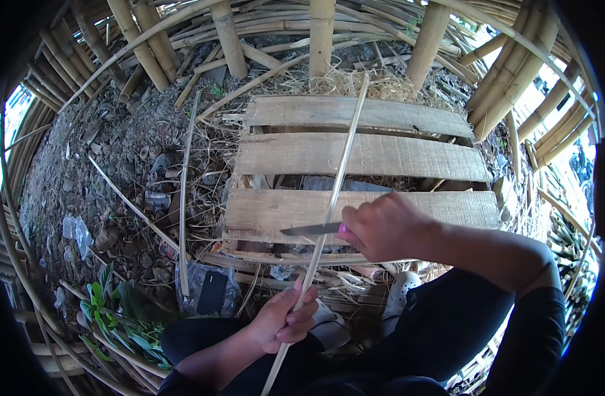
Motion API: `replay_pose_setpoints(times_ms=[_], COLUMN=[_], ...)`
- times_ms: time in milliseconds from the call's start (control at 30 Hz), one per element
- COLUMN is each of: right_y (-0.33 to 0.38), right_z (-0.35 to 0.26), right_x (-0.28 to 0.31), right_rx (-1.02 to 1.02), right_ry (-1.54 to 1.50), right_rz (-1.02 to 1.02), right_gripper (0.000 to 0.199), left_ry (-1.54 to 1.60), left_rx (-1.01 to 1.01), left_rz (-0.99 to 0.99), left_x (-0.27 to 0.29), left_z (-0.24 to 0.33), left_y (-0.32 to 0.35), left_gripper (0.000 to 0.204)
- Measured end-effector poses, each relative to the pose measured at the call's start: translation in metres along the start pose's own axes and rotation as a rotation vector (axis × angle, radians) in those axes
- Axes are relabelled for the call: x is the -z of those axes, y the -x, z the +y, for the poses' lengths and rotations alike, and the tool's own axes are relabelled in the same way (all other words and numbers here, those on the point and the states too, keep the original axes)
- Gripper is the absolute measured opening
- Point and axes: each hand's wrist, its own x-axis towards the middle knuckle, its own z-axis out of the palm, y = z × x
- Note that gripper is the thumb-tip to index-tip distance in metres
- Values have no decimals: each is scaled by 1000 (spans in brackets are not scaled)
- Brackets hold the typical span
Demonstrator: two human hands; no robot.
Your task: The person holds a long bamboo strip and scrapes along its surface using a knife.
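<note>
A long, thin bamboo strip (342,164) slants from my lap up over a wooden pallet (355,153). My left hand (284,318) is closed round its lower part. In my right hand (388,228) is a knife (311,229), its handle mostly hidden by my fingers, with a bit of pink showing at the grip. The dark blade points left and crosses the strip above the pallet's nearest board. Whether the edge bites into the bamboo, I cannot tell.
More bamboo strips (184,191) lie on the littered ground at left. A black phone-like slab (212,293) rests on clear plastic. Green leaves (121,323) sit at lower left. Upright bamboo poles (321,39) stand behind the pallet, and stacked bamboo lies at right.
</note>
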Motion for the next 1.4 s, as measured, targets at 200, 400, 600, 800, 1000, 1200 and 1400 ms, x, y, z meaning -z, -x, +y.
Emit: replay_pose_setpoints(times_ms=[200,400,600,800,1000,1200,1400], right_y=[3,4,3,-2,-3,-3,0], right_z=[-23,-33,-20,-17,-28,-17,-20], right_x=[3,8,5,-3,-4,-8,-9], right_rx=[110,82,72,172,153,173,79], right_ry=[-78,-169,-111,-227,-106,53,-82], right_rz=[-62,-266,-41,59,66,121,-23], right_gripper=[36,40,39,40,43,44,39], left_ry=[62,40,136,161,171,111,73], left_rx=[-19,-9,-6,2,59,32,-1], left_rz=[-46,-71,-70,-66,-65,-3,49], left_x=[5,8,4,7,10,3,-3], left_z=[1,1,5,4,4,2,-1], left_y=[4,3,2,1,0,1,4], left_gripper=[35,35,33,24,24,23,24])
